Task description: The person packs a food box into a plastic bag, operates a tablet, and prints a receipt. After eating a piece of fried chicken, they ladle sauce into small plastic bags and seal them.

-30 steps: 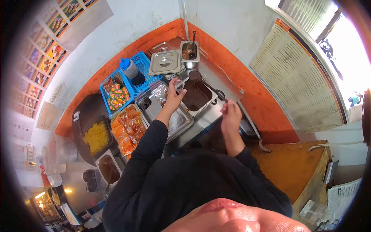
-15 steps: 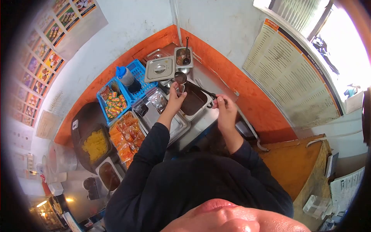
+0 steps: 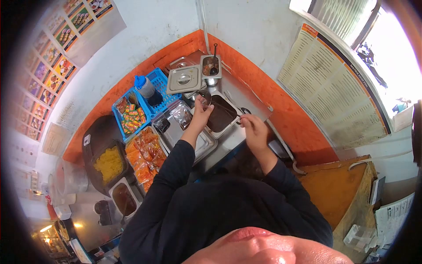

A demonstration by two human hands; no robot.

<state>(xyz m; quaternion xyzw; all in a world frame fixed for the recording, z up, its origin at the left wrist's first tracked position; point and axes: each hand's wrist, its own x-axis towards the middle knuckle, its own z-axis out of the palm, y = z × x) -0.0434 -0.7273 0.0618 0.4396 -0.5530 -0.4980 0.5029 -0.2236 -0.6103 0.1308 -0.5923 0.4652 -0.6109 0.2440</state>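
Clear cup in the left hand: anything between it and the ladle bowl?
Nothing visible: the ladle bowl is right at the clear cup in the left hand, with the right hand well aside. Whether bowl and cup touch is unclear.

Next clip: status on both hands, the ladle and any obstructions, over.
Left grip: small clear plastic cup. Right grip: dark long-handled ladle, bowl at the cup. Rectangular steel pan of brown sauce alongside; no obstruction apparent.

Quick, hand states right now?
Left hand: closed around what looks like a small clear cup.
Right hand: closed, holding the ladle by its handle.
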